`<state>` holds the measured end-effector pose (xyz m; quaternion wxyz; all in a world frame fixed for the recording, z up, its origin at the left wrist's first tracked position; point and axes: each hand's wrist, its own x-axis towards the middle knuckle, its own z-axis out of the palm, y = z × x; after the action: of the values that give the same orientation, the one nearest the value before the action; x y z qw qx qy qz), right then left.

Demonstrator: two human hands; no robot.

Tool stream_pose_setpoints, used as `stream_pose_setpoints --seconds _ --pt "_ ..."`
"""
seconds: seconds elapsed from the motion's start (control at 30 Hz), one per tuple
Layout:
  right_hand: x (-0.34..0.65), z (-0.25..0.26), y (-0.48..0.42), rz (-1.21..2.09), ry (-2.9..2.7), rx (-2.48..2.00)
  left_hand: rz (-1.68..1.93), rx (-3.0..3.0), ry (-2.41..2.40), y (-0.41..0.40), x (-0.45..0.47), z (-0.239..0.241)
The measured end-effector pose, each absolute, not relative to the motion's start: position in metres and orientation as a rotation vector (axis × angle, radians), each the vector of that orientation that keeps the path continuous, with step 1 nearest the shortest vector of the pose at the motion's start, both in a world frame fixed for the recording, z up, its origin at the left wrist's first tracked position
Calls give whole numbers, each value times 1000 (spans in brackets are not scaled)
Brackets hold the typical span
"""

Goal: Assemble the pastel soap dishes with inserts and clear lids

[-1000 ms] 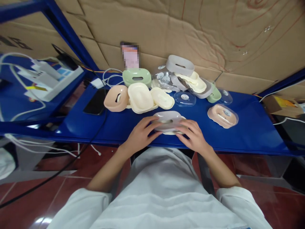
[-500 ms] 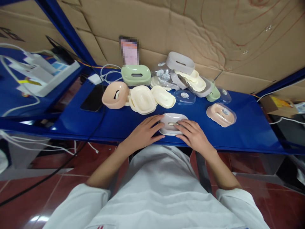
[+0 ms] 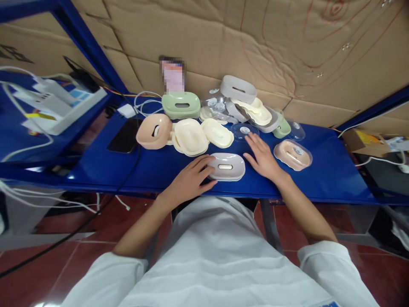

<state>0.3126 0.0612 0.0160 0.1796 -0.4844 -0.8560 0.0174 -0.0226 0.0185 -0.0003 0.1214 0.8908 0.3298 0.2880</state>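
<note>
A pale grey soap dish (image 3: pixel 227 166) with a slot in its middle sits near the table's front edge. My left hand (image 3: pixel 194 175) grips its left end, thumb at the near side and fingers at the far side. My right hand (image 3: pixel 262 157) is off the dish, open, with its fingers stretched toward a clear oval lid (image 3: pixel 239 131) bearing a round sticker. The fingertips are at the lid's right edge; whether they touch it I cannot tell. To the right of that hand rests a pink soap dish (image 3: pixel 291 156) under a clear lid.
Behind lie cream trays (image 3: pixel 191 136), a peach dish (image 3: pixel 153 131), a green dish (image 3: pixel 180 105) and a pile with a grey dish (image 3: pixel 238 88). A black phone (image 3: pixel 124 135) and white charger (image 3: pixel 127 111) are at left on the blue table (image 3: pixel 332 170). Cardboard (image 3: pixel 198 30) stands behind.
My right hand has let go of the grey dish and moved forward and right to the clear lid. My left hand remains at the dish's left end.
</note>
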Motion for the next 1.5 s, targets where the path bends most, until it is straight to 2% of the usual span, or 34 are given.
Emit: stream_pose_setpoints --seconds 0.23,0.33,0.53,0.77,1.03,1.27,1.37,1.5 --pt "345 6 55 -92 -2330 -1547 811 2422 978 18 -29 1" --pt "351 7 35 1 -2195 -1534 826 2349 939 21 -33 -1" --pt "309 23 4 290 -2268 -1155 818 2199 930 24 -34 -5" --pt "252 32 7 41 -2695 -841 807 2160 897 24 -35 -2" --pt "255 36 11 94 -2767 -856 817 2190 812 28 -35 -1" --pt "262 19 5 162 -2545 -1034 765 2211 848 25 -36 -2" --pt "293 32 -6 12 -2434 -1084 730 2208 879 23 -37 1" --pt "401 54 -10 -448 -1961 -1451 708 2232 882 21 -38 3"
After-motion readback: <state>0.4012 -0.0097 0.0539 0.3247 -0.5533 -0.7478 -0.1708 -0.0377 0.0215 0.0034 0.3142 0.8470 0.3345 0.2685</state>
